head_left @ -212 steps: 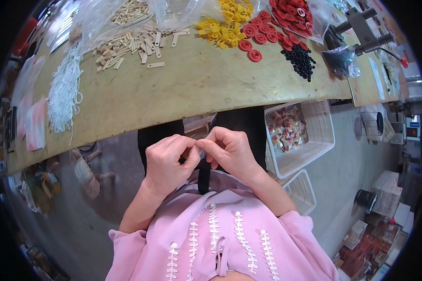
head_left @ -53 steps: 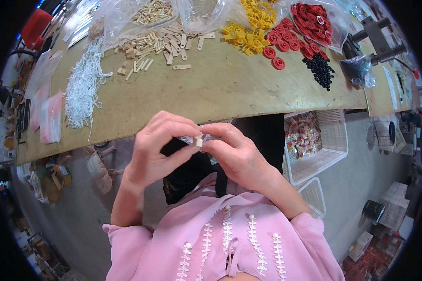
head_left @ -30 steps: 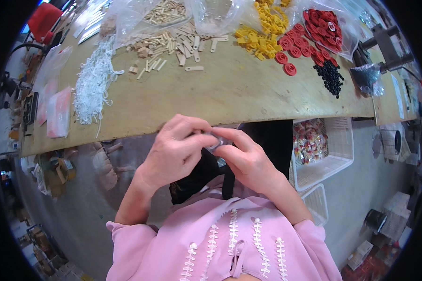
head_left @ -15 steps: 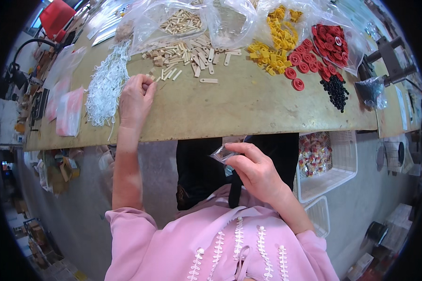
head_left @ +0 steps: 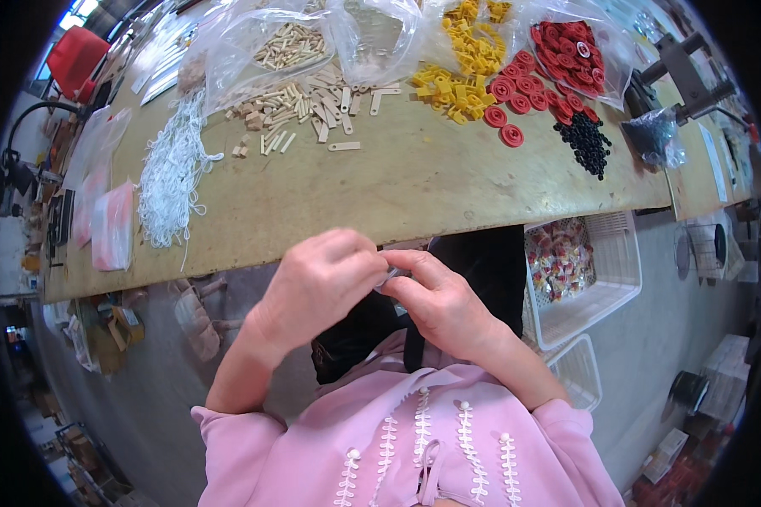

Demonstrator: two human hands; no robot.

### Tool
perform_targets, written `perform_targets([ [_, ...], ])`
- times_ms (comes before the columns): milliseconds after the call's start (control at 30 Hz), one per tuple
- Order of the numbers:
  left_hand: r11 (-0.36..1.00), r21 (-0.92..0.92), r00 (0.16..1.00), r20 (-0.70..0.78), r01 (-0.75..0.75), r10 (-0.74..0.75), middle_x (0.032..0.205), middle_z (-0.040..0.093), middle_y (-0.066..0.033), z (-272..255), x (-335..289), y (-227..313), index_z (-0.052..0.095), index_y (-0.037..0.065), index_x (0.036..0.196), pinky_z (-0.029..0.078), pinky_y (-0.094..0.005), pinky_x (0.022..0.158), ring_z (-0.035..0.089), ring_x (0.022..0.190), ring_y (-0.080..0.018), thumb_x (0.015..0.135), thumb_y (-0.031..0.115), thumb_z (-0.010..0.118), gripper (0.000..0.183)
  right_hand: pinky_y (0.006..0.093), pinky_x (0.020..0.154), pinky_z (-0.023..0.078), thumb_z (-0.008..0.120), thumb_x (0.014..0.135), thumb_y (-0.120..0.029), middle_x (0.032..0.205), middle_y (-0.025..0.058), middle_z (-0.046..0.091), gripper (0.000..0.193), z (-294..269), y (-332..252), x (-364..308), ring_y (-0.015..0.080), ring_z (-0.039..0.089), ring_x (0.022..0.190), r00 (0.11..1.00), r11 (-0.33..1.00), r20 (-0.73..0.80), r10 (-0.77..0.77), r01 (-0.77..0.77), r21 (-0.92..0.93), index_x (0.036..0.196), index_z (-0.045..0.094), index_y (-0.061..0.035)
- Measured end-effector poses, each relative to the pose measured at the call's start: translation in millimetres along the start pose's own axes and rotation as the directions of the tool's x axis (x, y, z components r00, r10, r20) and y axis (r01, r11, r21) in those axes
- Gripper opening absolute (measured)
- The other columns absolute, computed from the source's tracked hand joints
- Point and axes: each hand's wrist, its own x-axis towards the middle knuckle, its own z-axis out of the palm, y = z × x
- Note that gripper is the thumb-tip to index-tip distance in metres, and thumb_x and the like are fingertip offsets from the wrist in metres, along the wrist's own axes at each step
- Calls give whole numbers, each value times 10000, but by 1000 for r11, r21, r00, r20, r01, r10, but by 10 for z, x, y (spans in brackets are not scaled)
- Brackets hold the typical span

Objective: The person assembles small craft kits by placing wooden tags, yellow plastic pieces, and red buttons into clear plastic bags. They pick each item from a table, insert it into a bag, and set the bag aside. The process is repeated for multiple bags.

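My right hand (head_left: 444, 304) pinches a small clear plastic bag (head_left: 391, 276) just in front of the table's near edge, above my lap. My left hand (head_left: 313, 287) has its fingers closed together at the bag's opening; whatever they hold is hidden behind the knuckles. On the table (head_left: 380, 194) lie short pale wooden sticks (head_left: 289, 106), with flat wooden strips holed at one end (head_left: 345, 100) beside them. One such strip (head_left: 344, 146) rests apart, nearer to me. Small wooden blocks (head_left: 242, 149) sit left of the sticks.
A tangle of white string (head_left: 171, 173) lies at the left, near pink-and-clear plastic bags (head_left: 112, 228). Yellow plastic parts (head_left: 452, 93), red round parts (head_left: 524, 95) and black beads (head_left: 583, 144) are heaped at the right. Below stands a white crate (head_left: 630, 291) of filled packets.
My left hand has come back from the wooden pieces to the bag in my right hand. The view has shifted slightly; the right hand still holds the bag.
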Motion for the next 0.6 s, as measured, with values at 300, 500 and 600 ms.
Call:
perform_targets([
  [300, 811, 92, 798, -271, 578, -538, 791, 714, -60, -227, 737, -1099, 719, -17, 943, 531, -294, 700, 646, 724, -124, 928, 189, 786, 217, 439, 972, 599, 716, 900, 0, 1278, 211, 685, 190, -29, 113, -142, 386, 698, 1163, 998, 999, -64, 27, -29, -31, 1084, 676, 22],
  [500, 773, 145, 784, -194, 618, -590, 792, 725, -84, -190, 820, -1215, 727, -12, 929, 550, -335, 720, 674, 728, -158, 892, 231, 795, 255, 437, 973, 596, 704, 897, 5, 1268, 208, 685, 168, -66, 192, -182, 382, 694, 1166, 995, 999, -93, 44, -46, -24, 1062, 674, 15],
  [600, 785, 85, 786, -153, 614, -599, 812, 735, -98, -239, 768, -1147, 723, -18, 926, 561, -347, 732, 682, 727, -171, 888, 215, 794, 247, 437, 973, 592, 702, 888, 11, 1260, 205, 683, 176, -79, 223, -201, 378, 692, 1162, 995, 998, -85, 49, -52, -23, 1061, 671, 13],
])
